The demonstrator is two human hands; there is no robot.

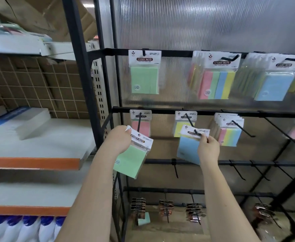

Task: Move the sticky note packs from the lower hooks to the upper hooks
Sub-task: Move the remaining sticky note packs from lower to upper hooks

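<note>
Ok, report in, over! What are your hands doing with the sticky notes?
Left hand grips green pack, off the hooks. Right hand pinches blue pack at lower hook. Nothing seen blocking the upper hooks.

One head-worn wide-angle view, close to a hook rack and facing it

The camera sits on the person's head and looks forward and slightly down at the black hook rack point(195, 54), near enough that both forearms reach up from the bottom edge to the hands, left point(118, 139) and right point(208, 147), in the middle of the frame. The rack fills the centre and right, running from its upper rows of hooks down to the floor; the orange-edged shelves point(33, 162) stand at the left edge. Straight bars bow toward the borders. No second view shares the scene.
</note>
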